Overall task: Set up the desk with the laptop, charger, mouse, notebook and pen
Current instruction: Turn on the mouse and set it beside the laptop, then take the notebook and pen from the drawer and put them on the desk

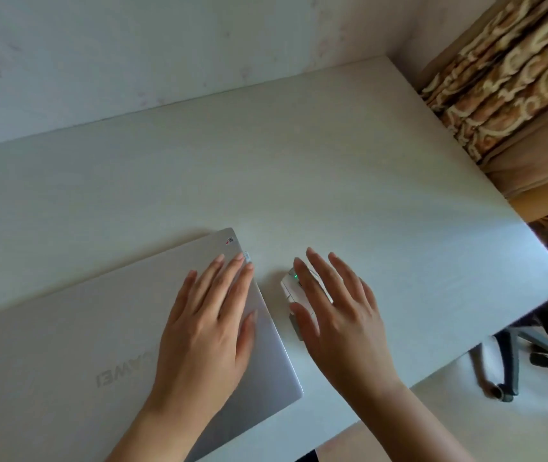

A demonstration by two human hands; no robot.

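Mouse placement | left hand (211,315) flat, open on closed laptop (76,331) | right hand (332,305) spread over mouse (294,291), not gripping | I'd keep mouse just beside laptop, square on surface (332,168).

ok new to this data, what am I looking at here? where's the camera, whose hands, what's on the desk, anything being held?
There is no robot here: a person does the task with bare hands. The single picture comes from a wide-angle camera worn on the person's head, looking forward and down, which is why the edges bend.

On the white desk lies a closed silver laptop, lid down, logo facing up. Just right of it, apart from its edge, sits a white mouse with a small green light on.

The left hand rests flat on the laptop's right side, fingers spread. The right hand is over the mouse with fingers open, not closed around it; whether it touches is hard to tell. Nothing is lifted.

Charger, notebook and pen are not in view.
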